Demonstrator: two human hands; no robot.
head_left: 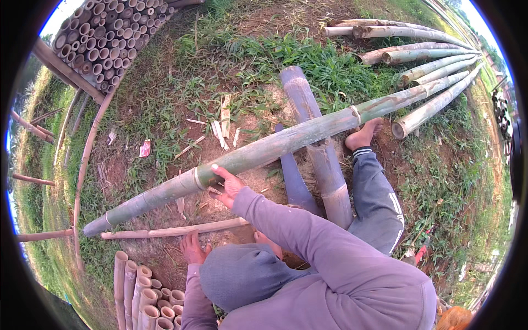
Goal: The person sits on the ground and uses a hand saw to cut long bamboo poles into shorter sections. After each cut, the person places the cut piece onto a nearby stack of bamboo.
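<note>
A long green bamboo pole (275,144) lies slanted across the bare dirt, from lower left to upper right. My right hand (227,186) grips it near a pale ring joint, thumb on top. The pole rests over a thick greyish bamboo section (316,143), and my bare right foot (363,135) presses against it there. My left hand (192,247) lies flat on the ground with fingers apart, just below a thin pale bamboo strip (176,230). It holds nothing.
Stacked cut bamboo tubes (107,38) sit on a rack at upper left, with more short tubes (146,297) at lower left. Several long poles (429,66) lie on the grass at upper right. Splinters (223,126) and a red wrapper (144,147) litter the dirt.
</note>
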